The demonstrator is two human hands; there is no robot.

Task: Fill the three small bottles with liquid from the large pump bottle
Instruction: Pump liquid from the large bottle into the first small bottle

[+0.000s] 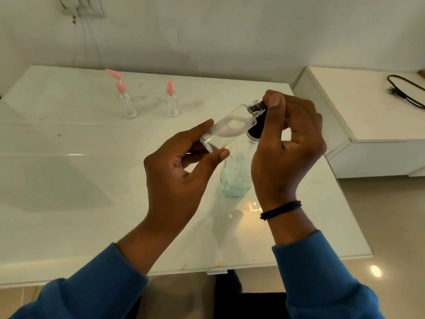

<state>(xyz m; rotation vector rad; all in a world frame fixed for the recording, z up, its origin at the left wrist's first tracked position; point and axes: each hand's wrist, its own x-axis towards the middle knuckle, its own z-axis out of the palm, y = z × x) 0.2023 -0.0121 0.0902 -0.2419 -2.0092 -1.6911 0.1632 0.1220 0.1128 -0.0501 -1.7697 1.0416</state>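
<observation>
Both hands up over the tabletop (69, 139) w/ one small clear bottle (230, 125) held tilted between them, cap end up-right. Left hand (181, 171) pinches the base: thumb tip on the near side, fingers on the far side. Right hand (287, 143) has thumb and curled fingers closed round the dark cap (256, 109) at the neck; looks like the cap is being unscrewed or tightened, can't tell which. Some clear liquid seems to sit inside w/ a bubble, level hard to read.

Large pump bottle (235, 176) stands on the tabletop right behind/below the hands, bluish liquid low in it; its head is mostly hidden by the right hand. Two other small bottles w/ pink pumps stand well apart at the back: one left (126, 100), one right (171, 100), both look empty.

Handling, as a guess: small bottle is light, thin rigid plastic, smooth and prob. slippery if wet. Best hold is round the body low down, w/ the other hand on the cap only. Squeeze too hard w/ the cap off and liquid may spill. Pink-pump ones look tippy, so steady the body when pulling the pump.
</observation>
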